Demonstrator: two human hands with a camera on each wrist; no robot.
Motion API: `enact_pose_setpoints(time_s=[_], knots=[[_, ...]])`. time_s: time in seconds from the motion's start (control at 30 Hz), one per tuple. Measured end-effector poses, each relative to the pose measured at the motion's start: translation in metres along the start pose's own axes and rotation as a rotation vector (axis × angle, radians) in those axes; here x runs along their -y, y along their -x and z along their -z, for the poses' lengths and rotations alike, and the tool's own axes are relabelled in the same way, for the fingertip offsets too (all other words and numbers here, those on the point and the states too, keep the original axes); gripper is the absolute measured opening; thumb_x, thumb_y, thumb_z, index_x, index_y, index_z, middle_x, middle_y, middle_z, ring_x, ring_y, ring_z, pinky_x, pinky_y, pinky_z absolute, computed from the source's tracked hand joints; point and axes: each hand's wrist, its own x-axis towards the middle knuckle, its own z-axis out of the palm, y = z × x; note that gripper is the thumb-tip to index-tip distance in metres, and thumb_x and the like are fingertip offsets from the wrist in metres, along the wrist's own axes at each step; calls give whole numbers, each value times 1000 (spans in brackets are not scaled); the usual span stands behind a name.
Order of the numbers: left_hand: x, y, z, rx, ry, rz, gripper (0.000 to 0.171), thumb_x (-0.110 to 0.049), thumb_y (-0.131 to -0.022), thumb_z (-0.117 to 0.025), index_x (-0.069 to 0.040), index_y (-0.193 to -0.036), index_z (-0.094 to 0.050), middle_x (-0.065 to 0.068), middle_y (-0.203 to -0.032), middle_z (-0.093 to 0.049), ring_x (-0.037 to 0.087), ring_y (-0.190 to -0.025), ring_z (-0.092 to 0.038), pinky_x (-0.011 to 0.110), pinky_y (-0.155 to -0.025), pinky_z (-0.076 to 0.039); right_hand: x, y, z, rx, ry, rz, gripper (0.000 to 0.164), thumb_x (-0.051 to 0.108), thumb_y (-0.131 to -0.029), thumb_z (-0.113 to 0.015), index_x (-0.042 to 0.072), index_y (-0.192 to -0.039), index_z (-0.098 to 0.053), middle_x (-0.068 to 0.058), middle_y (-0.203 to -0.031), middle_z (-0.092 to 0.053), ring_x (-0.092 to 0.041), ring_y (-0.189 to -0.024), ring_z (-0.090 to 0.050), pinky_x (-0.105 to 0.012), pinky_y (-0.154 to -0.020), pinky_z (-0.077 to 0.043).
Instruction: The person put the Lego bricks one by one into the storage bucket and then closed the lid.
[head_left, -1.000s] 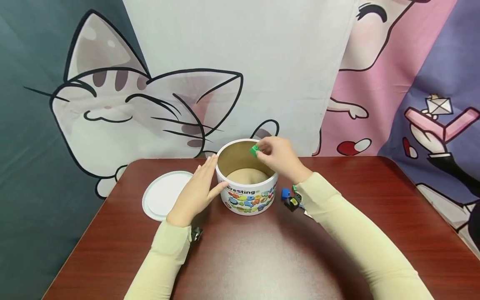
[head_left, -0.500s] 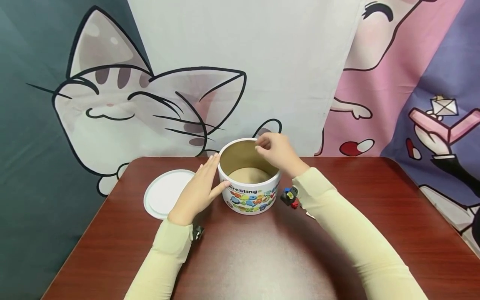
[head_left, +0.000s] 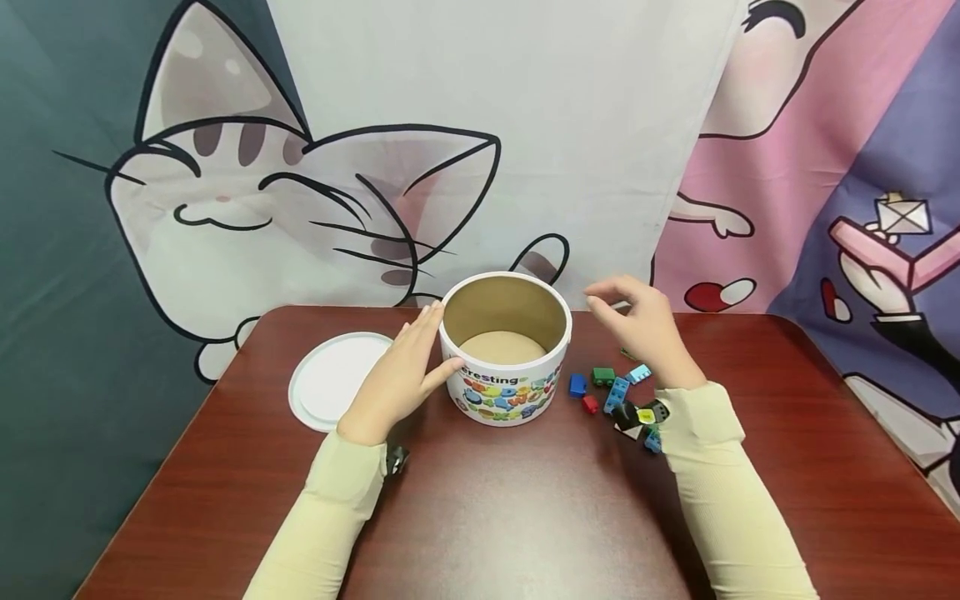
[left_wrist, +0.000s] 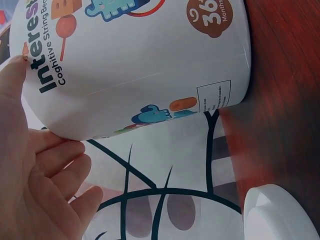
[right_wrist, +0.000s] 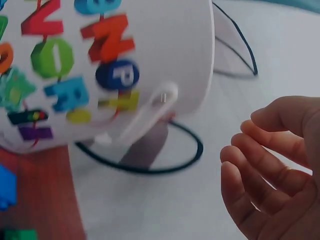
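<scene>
A white round bucket [head_left: 506, 398] with colourful printed letters stands upright on the table, its lid off. My left hand [head_left: 401, 375] rests against its left side, fingers straight along the rim and thumb on the front; the left wrist view shows the same left hand [left_wrist: 50, 165] touching the wall. To the right of the bucket, in the air, my right hand [head_left: 641, 329] holds nothing, its fingers loosely curved. Below it lie toy building bricks: a blue brick [head_left: 577, 385], a green brick [head_left: 603, 377], a red brick [head_left: 590, 405] and a light blue brick [head_left: 617, 395]. Inside the bucket I see only its tan bottom.
The white lid [head_left: 333, 379] lies flat on the table left of the bucket, partly behind the left hand. A dark wrist camera [head_left: 633, 415] on the right sleeve covers part of the brick pile. A printed cloth [head_left: 585, 125] hangs behind the reddish-brown table [head_left: 480, 508].
My right hand pinched a green brick over the bucket, let it go, then moved right, away from the rim. More bricks show now. The left hand has stayed on the bucket.
</scene>
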Motion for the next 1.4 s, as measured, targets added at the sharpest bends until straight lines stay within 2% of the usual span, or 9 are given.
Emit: enact_pose_setpoints(time_s=[0.07,0.23,0.3,0.4,0.53,0.77,0.9,1.1,1.4], knots=[[-1,-1,1,3,-2,0,83,-45,-101,-61,-1,-161,-22,15,-165,-26,29,-153,-24,49,-124,-19,-11,7,6,-25,-20,-37,20,19,-98,-69,5,-110,-77,-11,-102,-74,-6,-82,-64,-12,-73,-52],[-2,-1,2,10,0,4,83,-44,-101,-61,-1,-160,-22,16,-165,-26,28,-153,-23,48,-124,-19,-38,19,17,-78,-30,-151,24,22,-99,-68,3,-111,-75,-8,-95,-72,-1,-74,-65,-12,-67,-55],[-2,-1,1,10,1,7,83,-44,-101,-61,-1,-160,-22,16,-165,-26,27,-153,-23,48,-125,-19,-48,21,20,-87,-11,-200,26,23,-99,-68,1,-111,-74,-7,-96,-71,-2,-73,-66,-12,-66,-54],[-2,-1,1,7,1,3,83,-44,-101,-61,-1,-160,-22,16,-165,-26,27,-153,-23,48,-125,-19,-62,23,23,-69,56,-256,26,23,-99,-66,1,-112,-73,-15,-100,-71,-11,-74,-67,-13,-64,-52],[-2,-1,2,9,-2,-2,84,-45,-101,-61,-1,-161,-22,16,-165,-26,28,-153,-23,49,-124,-19,-79,22,26,22,157,-286,26,22,-99,-66,2,-113,-72,-19,-105,-71,-26,-84,-63,-24,-67,-50],[-2,-1,2,20,0,8,84,-46,-101,-60,-1,-161,-21,15,-165,-25,27,-153,-22,47,-125,-18,-102,15,25,187,247,-292,25,15,-97,-68,-4,-113,-70,-26,-110,-69,-37,-96,-63,-48,-82,-54],[-1,0,1,21,-4,14,84,-46,-101,-59,-2,-161,-21,15,-165,-25,26,-153,-22,47,-125,-18,-111,10,24,290,300,-295,29,14,-95,-69,-7,-115,-68,-29,-113,-68,-41,-100,-63,-57,-88,-54],[-1,0,1,17,3,10,84,-46,-101,-60,-1,-161,-21,15,-165,-25,27,-153,-22,48,-125,-18,-116,5,21,421,360,-289,30,12,-92,-71,-11,-112,-67,-31,-110,-67,-44,-101,-63,-59,-90,-53],[-1,0,1,17,10,6,84,-45,-101,-60,-1,-161,-21,15,-165,-25,27,-154,-22,48,-124,-19,-115,2,14,464,402,-275,26,6,-89,-71,-12,-108,-69,-30,-102,-69,-41,-95,-64,-57,-86,-55]])
